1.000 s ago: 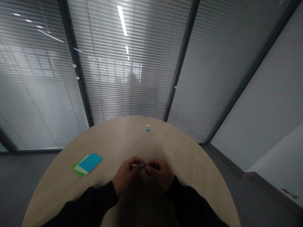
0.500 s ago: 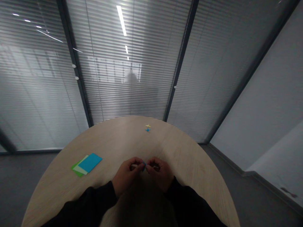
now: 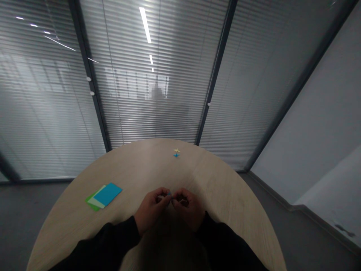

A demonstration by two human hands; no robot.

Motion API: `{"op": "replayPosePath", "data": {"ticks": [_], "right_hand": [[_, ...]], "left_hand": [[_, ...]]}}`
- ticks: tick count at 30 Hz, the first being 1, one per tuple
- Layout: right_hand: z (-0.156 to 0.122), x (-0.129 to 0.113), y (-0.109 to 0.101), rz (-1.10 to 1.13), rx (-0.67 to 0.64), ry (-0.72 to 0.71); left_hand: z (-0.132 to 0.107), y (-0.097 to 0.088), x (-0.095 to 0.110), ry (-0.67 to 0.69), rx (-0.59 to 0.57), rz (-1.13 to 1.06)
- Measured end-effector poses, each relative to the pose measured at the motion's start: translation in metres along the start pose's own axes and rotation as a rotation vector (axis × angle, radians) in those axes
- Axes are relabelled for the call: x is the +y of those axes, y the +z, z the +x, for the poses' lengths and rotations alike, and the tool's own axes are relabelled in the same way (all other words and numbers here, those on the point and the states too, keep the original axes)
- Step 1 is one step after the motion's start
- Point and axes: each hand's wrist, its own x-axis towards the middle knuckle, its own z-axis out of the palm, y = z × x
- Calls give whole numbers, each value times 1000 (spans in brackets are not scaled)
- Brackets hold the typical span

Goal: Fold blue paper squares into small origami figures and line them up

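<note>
At the far left, past the table's (image 3: 214, 180) curved edge, lies a grey floor (image 3: 34, 214), and behind it stands a glass partition (image 3: 56, 94) with slatted blinds, running across the back of the view.

On the table's left side, well in from the near edge, three sheets lie stacked and fanned. A green sheet (image 3: 89, 202) is lowest, a white sheet (image 3: 96, 202) lies on it, and a blue sheet (image 3: 107, 194) sits on top, slightly tilted from the others. All three are well apart from the hands.

Toward the near edge of the table, at the middle, the left hand (image 3: 150, 206) comes in from a black sleeve (image 3: 104, 244). Its fingers (image 3: 159, 195) are curled and closed, with the tips pinched toward the centre. A small blue piece (image 3: 169, 194) sits right where the two hands meet, mostly hidden by the fingertips and too small to make out its shape.

The right hand (image 3: 187, 206) comes in from its own black sleeve (image 3: 228, 241), and its fingers (image 3: 180, 195) are also curled and closed, pressing in against the blue piece from the other side. The two hands touch at the fingertips and grip the piece between them.

Near the far edge of the table, a yellow star (image 3: 176, 150) lies just above a blue star (image 3: 176, 155), almost touching it, both well apart from the hands. To the right, a pale wall (image 3: 318, 113) meets the floor.
</note>
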Motion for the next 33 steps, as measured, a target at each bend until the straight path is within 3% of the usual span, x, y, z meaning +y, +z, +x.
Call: {"op": "replayPosePath", "data": {"ticks": [7, 24, 33], "right_hand": [[1, 2, 1, 18, -13, 19], [2, 5, -5, -57, 38, -8], [1, 8, -4, -75, -33, -74]], "left_hand": [[2, -1, 2, 11, 50, -38], [4, -4, 0, 7, 86, 166], [3, -4, -1, 23, 24, 197]]}}
